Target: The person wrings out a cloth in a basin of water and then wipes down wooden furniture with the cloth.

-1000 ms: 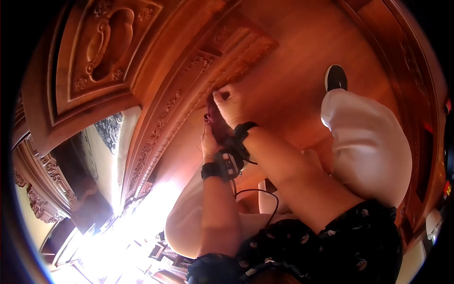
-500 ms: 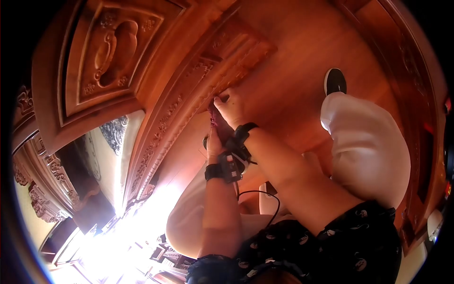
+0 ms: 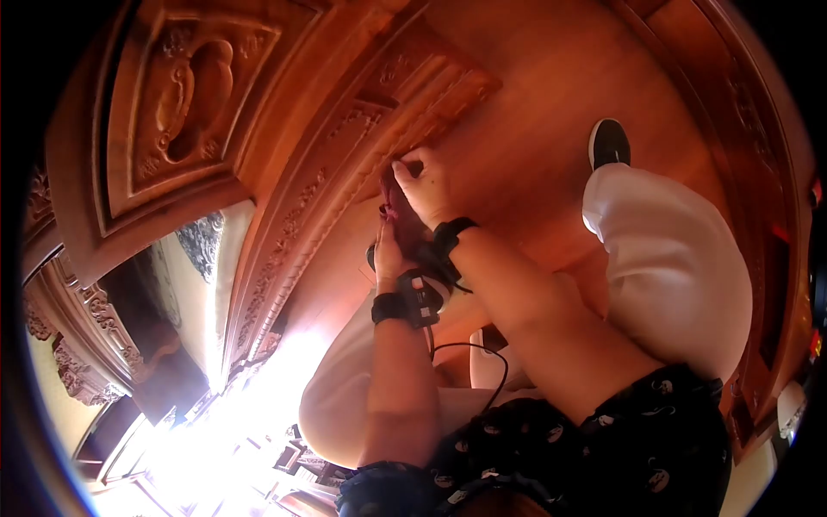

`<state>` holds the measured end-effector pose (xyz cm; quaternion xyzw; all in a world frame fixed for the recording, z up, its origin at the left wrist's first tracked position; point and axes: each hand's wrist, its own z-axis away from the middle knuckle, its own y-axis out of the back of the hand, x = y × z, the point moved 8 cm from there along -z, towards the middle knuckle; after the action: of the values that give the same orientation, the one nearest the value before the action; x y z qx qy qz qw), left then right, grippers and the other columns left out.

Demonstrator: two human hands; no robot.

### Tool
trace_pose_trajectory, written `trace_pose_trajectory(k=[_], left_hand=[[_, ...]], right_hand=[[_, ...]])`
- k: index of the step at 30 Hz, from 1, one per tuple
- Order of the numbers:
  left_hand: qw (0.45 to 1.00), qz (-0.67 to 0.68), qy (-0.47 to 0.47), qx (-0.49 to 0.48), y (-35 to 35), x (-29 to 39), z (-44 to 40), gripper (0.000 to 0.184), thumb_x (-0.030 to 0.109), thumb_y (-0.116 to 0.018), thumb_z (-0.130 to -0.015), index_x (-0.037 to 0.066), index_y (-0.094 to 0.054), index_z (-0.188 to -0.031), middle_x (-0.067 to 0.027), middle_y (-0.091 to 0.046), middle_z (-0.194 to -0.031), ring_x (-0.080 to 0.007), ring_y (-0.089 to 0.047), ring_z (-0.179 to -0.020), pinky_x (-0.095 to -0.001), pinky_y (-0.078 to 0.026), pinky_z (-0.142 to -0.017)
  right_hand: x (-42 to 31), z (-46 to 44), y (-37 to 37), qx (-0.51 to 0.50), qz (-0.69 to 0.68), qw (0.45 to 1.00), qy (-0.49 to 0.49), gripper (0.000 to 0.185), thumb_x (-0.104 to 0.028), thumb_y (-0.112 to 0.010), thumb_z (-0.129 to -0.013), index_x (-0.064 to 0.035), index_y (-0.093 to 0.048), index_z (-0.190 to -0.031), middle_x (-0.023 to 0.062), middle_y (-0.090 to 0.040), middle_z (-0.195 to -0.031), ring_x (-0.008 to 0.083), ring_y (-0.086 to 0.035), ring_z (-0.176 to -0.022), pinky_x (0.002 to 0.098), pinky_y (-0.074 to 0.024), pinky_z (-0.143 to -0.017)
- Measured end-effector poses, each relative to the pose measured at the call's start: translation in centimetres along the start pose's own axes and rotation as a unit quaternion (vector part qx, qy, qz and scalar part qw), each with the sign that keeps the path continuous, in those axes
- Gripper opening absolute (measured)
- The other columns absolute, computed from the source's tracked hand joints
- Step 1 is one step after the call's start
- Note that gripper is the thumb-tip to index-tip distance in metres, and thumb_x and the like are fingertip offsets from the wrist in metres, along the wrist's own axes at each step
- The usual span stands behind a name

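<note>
A crumpled dark maroon cloth (image 3: 398, 207) hangs between my two hands, close to the carved lower edge of the wooden furniture. My left hand (image 3: 388, 250) is closed around its lower part, the fingers pointing up along it. Above and to the right, my right hand (image 3: 424, 185) has its thumb and fingers bent together at the cloth's upper end. The exact grip of those fingertips is partly hidden. A black strap with a small device (image 3: 418, 302) sits at my left wrist, and another black band (image 3: 452, 237) circles my right wrist.
Carved wooden furniture (image 3: 284, 215) with a relief panel (image 3: 198, 99) rises on the left. Reddish-brown wooden floor (image 3: 525, 103) lies ahead. More carved wood (image 3: 732, 112) stands at right. My bent leg (image 3: 676, 258) and dark shoe (image 3: 610, 142) are nearby. A black cable (image 3: 482, 349) loops below my wrists.
My right hand has shifted slightly up and to the right at the cloth's upper end. The left hand stays almost in place. The view has tilted a little.
</note>
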<state>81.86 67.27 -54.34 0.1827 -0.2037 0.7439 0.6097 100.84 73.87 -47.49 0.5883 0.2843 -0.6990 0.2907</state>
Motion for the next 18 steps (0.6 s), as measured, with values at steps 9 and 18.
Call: trace_pose_trajectory(k=[9,18], left_hand=[[0.998,0.007,-0.033,0.059,-1.4,0.6,5.3,0.041,0.037,-0.039,-0.087,0.003,-0.052,-0.106,-0.0092,-0.059,-0.095,-0.0230,-0.057,-0.084,-0.0356,-0.049,-0.073],[0.997,0.032,-0.027,-0.060,4.5,-3.1,-1.9,0.042,0.030,-0.039,-0.090,0.002,-0.042,-0.122,-0.0117,-0.050,-0.118,-0.0220,-0.050,-0.105,-0.0305,-0.043,-0.087]], right_hand=[[3.5,3.7,-0.6,-0.051,-0.003,0.991,-0.123,0.012,-0.012,-0.064,-0.071,-0.0021,-0.058,-0.074,0.0115,-0.060,-0.070,0.0225,-0.059,-0.065,0.0311,-0.0470,-0.063],[5.7,4.0,-0.7,-0.057,0.112,0.981,-0.148,0.009,-0.013,-0.061,-0.072,-0.0038,-0.058,-0.074,0.0139,-0.058,-0.069,0.0275,-0.057,-0.065,0.0354,-0.0456,-0.064]])
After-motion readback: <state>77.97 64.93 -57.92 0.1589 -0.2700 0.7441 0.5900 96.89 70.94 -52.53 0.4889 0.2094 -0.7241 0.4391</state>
